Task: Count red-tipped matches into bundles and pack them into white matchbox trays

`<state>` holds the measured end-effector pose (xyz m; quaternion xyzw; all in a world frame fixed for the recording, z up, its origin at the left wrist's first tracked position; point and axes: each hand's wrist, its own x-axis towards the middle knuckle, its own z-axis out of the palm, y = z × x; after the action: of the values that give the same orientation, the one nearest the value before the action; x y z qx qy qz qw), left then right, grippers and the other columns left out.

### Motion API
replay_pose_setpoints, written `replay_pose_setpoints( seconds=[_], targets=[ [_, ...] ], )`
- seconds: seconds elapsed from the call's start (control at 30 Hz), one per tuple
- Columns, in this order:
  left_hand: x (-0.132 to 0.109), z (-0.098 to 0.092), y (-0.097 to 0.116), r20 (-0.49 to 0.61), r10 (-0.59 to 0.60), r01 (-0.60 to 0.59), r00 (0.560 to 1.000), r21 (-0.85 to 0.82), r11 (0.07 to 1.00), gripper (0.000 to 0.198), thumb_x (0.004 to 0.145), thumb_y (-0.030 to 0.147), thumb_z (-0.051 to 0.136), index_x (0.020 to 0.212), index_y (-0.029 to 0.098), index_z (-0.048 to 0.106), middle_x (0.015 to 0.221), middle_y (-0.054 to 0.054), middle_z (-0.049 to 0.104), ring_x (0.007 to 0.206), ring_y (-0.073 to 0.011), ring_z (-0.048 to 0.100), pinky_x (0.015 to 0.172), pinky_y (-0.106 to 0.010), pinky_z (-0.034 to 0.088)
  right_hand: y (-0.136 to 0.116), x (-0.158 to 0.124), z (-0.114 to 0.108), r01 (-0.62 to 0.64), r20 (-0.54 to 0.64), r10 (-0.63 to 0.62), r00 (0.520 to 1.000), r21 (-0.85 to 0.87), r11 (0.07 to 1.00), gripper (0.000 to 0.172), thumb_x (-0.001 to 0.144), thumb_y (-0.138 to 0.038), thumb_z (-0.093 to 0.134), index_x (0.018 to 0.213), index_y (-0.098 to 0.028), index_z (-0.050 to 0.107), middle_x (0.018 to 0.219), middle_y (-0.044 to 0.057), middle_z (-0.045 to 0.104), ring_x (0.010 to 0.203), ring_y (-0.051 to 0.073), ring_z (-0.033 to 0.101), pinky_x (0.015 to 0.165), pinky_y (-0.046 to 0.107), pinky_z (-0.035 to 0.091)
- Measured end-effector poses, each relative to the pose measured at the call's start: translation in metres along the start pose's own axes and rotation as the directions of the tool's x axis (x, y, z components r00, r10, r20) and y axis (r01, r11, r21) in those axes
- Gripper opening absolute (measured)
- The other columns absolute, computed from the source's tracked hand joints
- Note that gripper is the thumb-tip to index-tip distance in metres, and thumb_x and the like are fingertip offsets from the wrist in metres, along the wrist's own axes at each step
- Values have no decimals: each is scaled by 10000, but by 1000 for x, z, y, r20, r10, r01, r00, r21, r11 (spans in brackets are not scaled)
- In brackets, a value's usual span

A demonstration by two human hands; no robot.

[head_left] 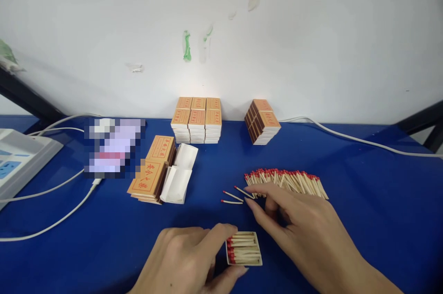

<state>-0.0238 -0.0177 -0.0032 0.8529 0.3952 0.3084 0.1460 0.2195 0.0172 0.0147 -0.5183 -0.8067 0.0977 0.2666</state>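
My left hand (194, 257) is closed around the left end of a small white matchbox tray (244, 249) filled with red-tipped matches, holding it on the blue table (363, 201). My right hand (294, 220) reaches forward with its fingers stretched toward a loose pile of matches (287, 182); the fingertips touch matches at the pile's left end. A few single matches (232, 197) lie just left of those fingertips.
Empty orange sleeves (152, 171) and white inner trays (180, 174) lie at centre left. Stacks of finished matchboxes (197, 121) and a tilted stack (263, 121) stand against the wall. White cables (51, 225) and a grey device (17, 158) occupy the left.
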Motion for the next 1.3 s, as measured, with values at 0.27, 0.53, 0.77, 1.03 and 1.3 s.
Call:
replay_pose_setpoints(
  seconds=[0.27,0.53,0.77,1.03,1.3],
  targets=[
    [-2,2,0,-2,-3,3,1000,-29,1000,202,1164,413,601,1237,234,662,608,124,611,386,-109,576,418,-251,475,2,5,3,-13,-41,8,999,-123,992,256,1124,-331,589,951,-272,769,546,-85,623,419,139,606,478,303,365],
    [-4,3,-1,25,-15,16,1000,-50,999,154,1088,318,706,1213,236,666,621,129,606,400,-115,571,418,-258,465,-2,12,12,-25,5,26,1000,-139,990,240,1116,-308,598,960,-254,773,582,-58,645,462,169,609,524,321,319],
    [-3,1,1,59,-61,64,996,-43,997,513,752,139,979,1154,246,678,616,163,595,411,-117,588,419,-259,460,-11,17,7,-38,155,45,987,-43,998,102,1018,-345,810,1057,-261,767,565,-103,624,488,153,634,519,285,356],
    [-2,-2,4,97,-128,131,987,-26,991,503,726,135,991,1082,246,653,577,176,567,388,-117,580,419,-259,436,-4,9,11,227,210,-181,961,-218,949,257,1182,-315,502,1046,-227,702,623,-31,702,471,207,694,488,340,279],
    [3,-4,3,132,-225,230,965,-28,973,489,813,167,967,1173,277,655,601,183,609,407,-107,613,451,-230,433,1,3,-13,246,249,-206,946,-144,959,284,1215,-336,408,1160,-253,674,719,-23,753,531,169,703,531,283,378]
  ],
)
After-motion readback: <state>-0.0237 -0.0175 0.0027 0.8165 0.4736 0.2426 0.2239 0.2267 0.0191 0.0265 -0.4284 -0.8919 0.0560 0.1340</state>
